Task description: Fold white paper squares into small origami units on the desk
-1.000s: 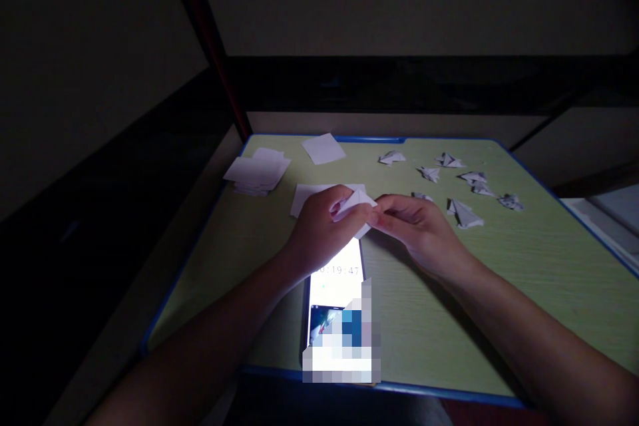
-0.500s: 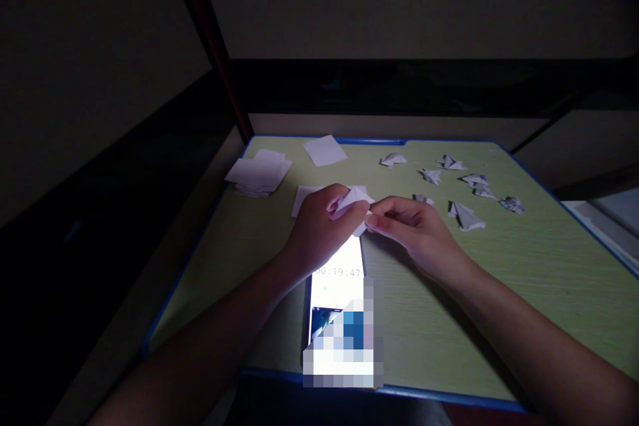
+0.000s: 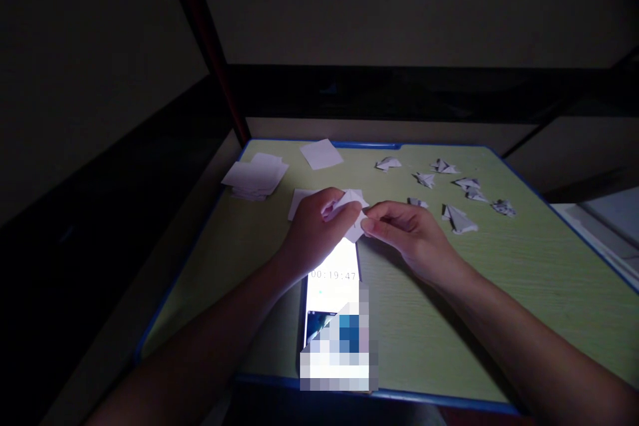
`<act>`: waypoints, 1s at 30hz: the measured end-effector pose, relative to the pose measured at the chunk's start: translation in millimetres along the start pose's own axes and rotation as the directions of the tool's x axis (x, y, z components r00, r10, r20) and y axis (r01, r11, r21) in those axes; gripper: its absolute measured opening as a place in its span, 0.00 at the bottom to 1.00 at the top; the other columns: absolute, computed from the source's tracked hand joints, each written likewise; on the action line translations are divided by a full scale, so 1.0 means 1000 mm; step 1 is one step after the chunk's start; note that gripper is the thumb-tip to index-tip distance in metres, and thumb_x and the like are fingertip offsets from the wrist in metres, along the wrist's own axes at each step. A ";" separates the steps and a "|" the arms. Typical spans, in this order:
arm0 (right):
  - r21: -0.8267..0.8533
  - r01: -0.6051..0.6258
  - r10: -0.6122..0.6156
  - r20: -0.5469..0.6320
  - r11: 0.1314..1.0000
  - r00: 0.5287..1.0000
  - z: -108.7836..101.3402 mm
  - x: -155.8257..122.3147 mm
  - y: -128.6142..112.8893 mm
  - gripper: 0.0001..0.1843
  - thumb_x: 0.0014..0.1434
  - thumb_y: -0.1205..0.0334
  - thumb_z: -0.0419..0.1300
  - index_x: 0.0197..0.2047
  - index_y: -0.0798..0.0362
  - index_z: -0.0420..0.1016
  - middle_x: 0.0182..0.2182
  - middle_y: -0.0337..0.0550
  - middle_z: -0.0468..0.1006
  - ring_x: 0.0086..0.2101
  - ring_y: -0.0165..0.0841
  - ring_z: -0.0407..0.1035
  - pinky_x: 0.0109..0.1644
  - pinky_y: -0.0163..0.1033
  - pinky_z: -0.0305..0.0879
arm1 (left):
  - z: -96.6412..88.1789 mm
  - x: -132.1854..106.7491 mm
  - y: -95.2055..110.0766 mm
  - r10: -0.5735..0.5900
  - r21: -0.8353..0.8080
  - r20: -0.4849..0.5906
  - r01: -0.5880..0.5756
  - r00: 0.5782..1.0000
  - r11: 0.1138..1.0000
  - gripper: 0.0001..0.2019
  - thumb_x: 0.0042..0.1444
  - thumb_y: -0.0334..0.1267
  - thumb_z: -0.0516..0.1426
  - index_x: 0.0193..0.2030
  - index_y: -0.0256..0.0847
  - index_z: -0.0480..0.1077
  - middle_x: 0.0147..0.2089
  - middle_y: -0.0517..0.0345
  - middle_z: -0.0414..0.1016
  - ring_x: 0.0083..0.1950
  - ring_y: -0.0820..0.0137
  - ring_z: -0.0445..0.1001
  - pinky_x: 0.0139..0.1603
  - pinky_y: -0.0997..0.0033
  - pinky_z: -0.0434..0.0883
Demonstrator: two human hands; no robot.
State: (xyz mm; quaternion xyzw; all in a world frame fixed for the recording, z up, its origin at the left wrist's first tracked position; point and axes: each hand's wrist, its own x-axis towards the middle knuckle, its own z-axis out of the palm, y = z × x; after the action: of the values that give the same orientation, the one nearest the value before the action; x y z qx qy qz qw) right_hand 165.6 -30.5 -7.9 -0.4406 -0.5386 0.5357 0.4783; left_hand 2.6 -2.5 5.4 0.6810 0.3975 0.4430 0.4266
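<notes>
A small white folded paper (image 3: 351,205) is pinched between both hands above the middle of a green table (image 3: 509,293). My left hand (image 3: 317,234) closes its fingers round the paper's left side. My right hand (image 3: 407,233) pinches the paper's right corner with thumb and fingertips. Just below the hands a lit phone (image 3: 333,293) lies flat on the table, its screen showing a timer. A flat white sheet (image 3: 298,203) lies behind my left hand, partly hidden.
Several finished folded paper shapes (image 3: 456,218) lie scattered at the back right. A stack of white paper squares (image 3: 254,176) sits at the back left, one loose square (image 3: 321,154) beside it. The table has a blue rim (image 3: 429,399). The room is dark.
Both hands with the paper have shifted slightly left and down in view, partly from head motion. The grip looks the same.
</notes>
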 end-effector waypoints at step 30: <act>0.121 0.027 -0.025 -0.015 0.992 1.000 -0.002 0.001 -0.001 0.07 0.56 0.58 0.64 0.30 0.52 0.75 0.25 0.37 0.74 0.27 0.28 0.66 0.33 0.35 0.60 | 0.000 0.003 -0.006 -0.001 -0.152 -0.026 -0.003 1.000 0.988 0.11 0.54 0.41 0.57 0.25 0.39 0.65 0.24 0.61 0.67 0.28 0.75 0.67 0.26 0.75 0.64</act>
State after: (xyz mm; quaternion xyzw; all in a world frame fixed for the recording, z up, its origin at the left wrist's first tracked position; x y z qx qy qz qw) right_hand 167.9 -29.0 -7.0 -0.4072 -0.5074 0.5583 0.5147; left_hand 2.6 2.0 0.1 0.6409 0.3679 0.4810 0.4718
